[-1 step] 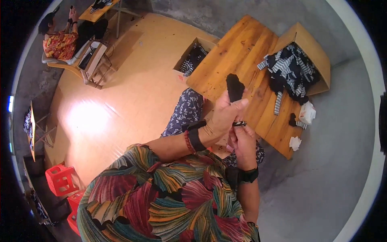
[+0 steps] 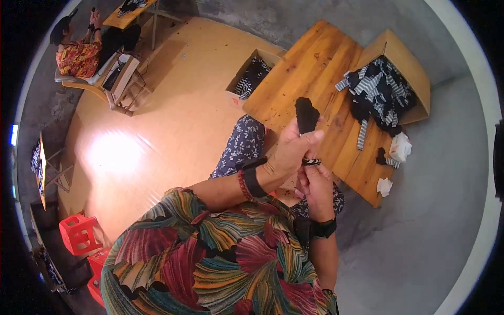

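A black knitted sock (image 2: 307, 114) rises from my left hand (image 2: 290, 151), whose fingers and thumb are closed round it. Its toe end points up and away from me, over the near edge of the wooden table (image 2: 299, 68). Just below, my right hand (image 2: 318, 184) is closed, fingers bent, touching the underside of my left hand. Between the two hands shows a small black-and-pale banded piece (image 2: 311, 161). I cannot tell whether it is part of the sock, and what lies inside the right fingers is hidden.
A tipped cardboard box (image 2: 415, 68) spills black and striped socks (image 2: 378, 89) onto the table. Another carton (image 2: 231, 92) of socks stands on the floor. Crumpled white paper (image 2: 384, 187) lies near the right edge. A co-worker (image 2: 79, 58) sits far left; red stools (image 2: 79, 234) stand lower left.
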Motion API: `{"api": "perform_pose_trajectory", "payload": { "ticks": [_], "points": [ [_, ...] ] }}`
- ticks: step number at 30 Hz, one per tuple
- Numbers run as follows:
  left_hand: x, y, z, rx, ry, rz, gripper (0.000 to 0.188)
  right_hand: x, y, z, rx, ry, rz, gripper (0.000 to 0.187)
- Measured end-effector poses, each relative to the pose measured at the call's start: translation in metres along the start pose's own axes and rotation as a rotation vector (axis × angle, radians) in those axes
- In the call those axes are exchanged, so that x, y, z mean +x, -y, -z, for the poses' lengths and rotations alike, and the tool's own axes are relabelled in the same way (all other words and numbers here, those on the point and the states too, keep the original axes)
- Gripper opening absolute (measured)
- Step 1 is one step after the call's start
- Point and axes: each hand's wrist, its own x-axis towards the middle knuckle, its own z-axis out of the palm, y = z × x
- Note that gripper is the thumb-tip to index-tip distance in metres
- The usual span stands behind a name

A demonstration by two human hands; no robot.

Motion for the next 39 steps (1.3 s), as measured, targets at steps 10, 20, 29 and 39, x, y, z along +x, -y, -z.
{"api": "perform_pose_trajectory", "payload": {
  "ticks": [10,20,29,39],
  "points": [
    [0.032,-0.025,0.011,-0.211,0.187,0.047,0.029,0.003,-0.007,0.012,-0.167,0.018,0.099,0.023],
    [0.012,-0.011,0.011,-0.054,0.237,0.236,0.022,0.007,-0.004,0.004,0.07,0.103,-0.01,0.021],
    [0.033,-0.033,0.011,-0.203,0.115,0.073,0.022,0.0,0.004,-0.005,-0.129,0.044,0.035,0.02],
    [0.014,-0.02,0.004,-0.021,0.208,0.21,0.016,0.007,-0.002,-0.003,-0.144,0.073,0.161,0.018]
  ]
}}
